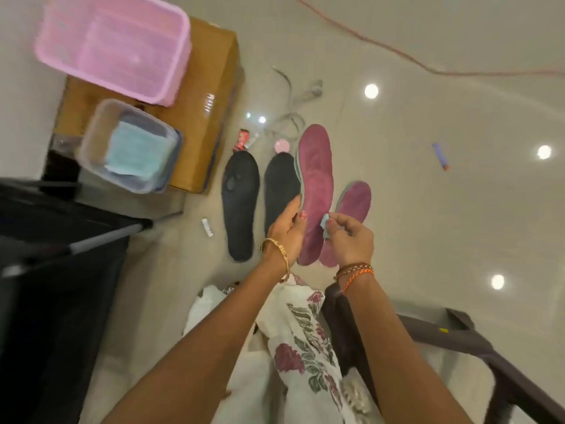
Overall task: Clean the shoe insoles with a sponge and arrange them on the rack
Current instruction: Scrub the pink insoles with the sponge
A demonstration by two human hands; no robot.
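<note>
Held item: magenta insole (315, 191), raised above the floor (428, 209), gripped along its left edge by the left hand (286, 232), fingers curled behind, thumb in front. Right hand (351, 237): fingers pinching a small pale-blue sponge (325, 226) against the insole's right edge. On the floor: second magenta insole (354, 203); two dark insoles (240, 203), side by side. Left: pink basket (113, 47) on cardboard box (201, 117); clear tub (128, 145).

magenta insole (315, 185) – held upright | blue sponge (325, 225) – touching it
</note>
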